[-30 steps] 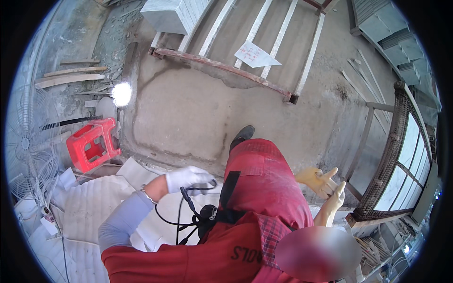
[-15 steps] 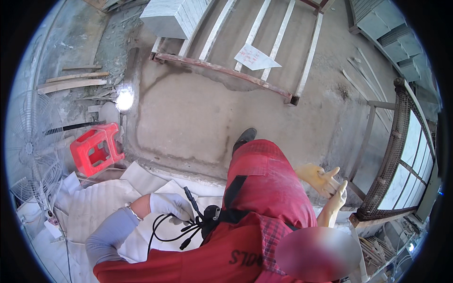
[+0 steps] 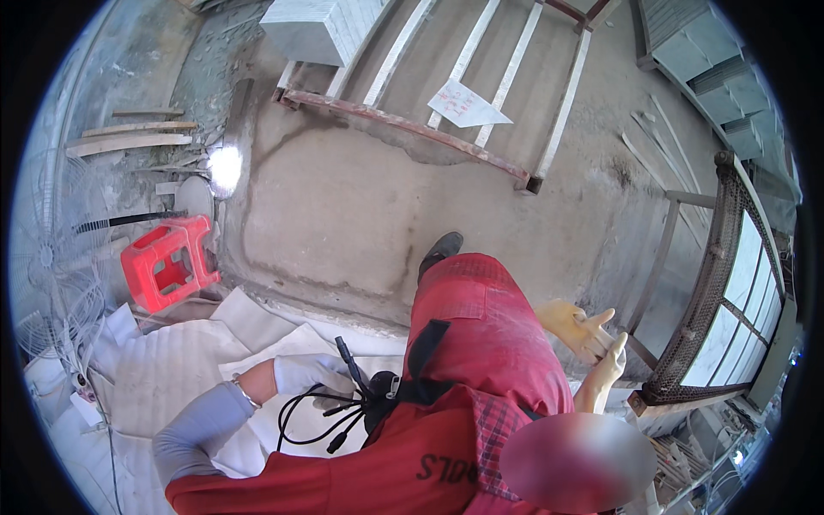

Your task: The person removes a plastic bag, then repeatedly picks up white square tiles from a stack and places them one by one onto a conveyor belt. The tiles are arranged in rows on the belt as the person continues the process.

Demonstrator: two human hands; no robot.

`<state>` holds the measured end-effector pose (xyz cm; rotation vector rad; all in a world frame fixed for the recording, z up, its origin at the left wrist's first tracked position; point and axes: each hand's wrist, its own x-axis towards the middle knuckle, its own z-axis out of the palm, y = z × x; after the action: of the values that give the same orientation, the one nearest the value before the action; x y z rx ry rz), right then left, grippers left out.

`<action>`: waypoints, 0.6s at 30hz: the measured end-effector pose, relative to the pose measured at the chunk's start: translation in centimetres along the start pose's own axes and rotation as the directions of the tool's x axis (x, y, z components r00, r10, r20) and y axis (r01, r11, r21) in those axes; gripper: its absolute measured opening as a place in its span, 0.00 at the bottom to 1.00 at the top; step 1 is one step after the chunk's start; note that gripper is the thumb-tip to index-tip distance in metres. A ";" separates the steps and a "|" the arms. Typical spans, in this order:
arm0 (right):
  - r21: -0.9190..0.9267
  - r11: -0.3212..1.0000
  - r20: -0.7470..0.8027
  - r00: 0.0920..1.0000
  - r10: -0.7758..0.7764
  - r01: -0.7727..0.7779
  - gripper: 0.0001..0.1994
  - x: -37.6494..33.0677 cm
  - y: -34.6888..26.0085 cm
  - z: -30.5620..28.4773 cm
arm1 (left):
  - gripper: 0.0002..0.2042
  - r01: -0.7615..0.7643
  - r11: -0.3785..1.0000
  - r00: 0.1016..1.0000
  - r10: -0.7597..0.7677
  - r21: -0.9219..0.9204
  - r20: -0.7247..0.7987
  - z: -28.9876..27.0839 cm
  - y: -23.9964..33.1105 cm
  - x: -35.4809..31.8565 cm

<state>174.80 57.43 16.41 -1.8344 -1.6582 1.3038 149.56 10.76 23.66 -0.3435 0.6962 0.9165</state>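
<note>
My left hand (image 3: 311,374), in a white glove below a grey sleeve, is closed around black cables (image 3: 348,414) at my waist. The cables loop out beside a black pouch (image 3: 378,410) on my red clothing (image 3: 360,476); a stubby connector sticks up past the fingers. To the right of the red trousers (image 3: 485,335), two yellowish hands, seemingly gloved, are close together: an upper hand (image 3: 577,330) with a finger stretched out, and a lower hand (image 3: 608,369) whose fingers point up. Whether either is my right hand I cannot tell. A blurred patch covers the area below them.
A red plastic stool (image 3: 169,264) stands at the left near a wire fan (image 3: 47,249). Ahead lies a metal rack (image 3: 403,129) with marbled slabs (image 3: 313,34) and a marked stone piece (image 3: 468,105). A framed stand (image 3: 699,283) is on the right; pale sheets (image 3: 163,378) cover the lower left.
The view has shifted slightly, so the stool appears a little further left and higher. My left hand stays at the cables; the two yellowish hands keep nearly the same pose.
</note>
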 end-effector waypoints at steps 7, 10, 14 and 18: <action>0.012 1.000 0.009 1.000 -0.006 0.006 0.25 -0.9 -0.6 0.6 | 0.18 0.071 0.996 0.997 -0.068 0.062 -0.040 0.8 0.3 -0.8; 0.001 1.000 0.020 1.000 -0.001 0.001 0.25 -1.1 -0.5 0.7 | 0.17 0.138 0.982 0.990 -0.132 0.129 -0.057 0.1 -0.5 -0.8; 0.020 1.000 0.026 1.000 0.002 -0.003 0.25 -1.5 -0.3 0.7 | 0.13 0.104 0.985 0.993 -0.094 0.139 -0.072 0.3 -0.8 -1.2; 0.005 1.000 0.051 0.999 -0.004 0.003 0.25 -1.7 -0.2 0.8 | 0.12 0.096 0.979 0.990 -0.075 0.177 -0.122 0.9 -0.9 -1.8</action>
<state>174.21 55.72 16.84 -1.8091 -1.6822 1.3624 149.92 9.67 25.58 -0.2622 0.8590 0.7484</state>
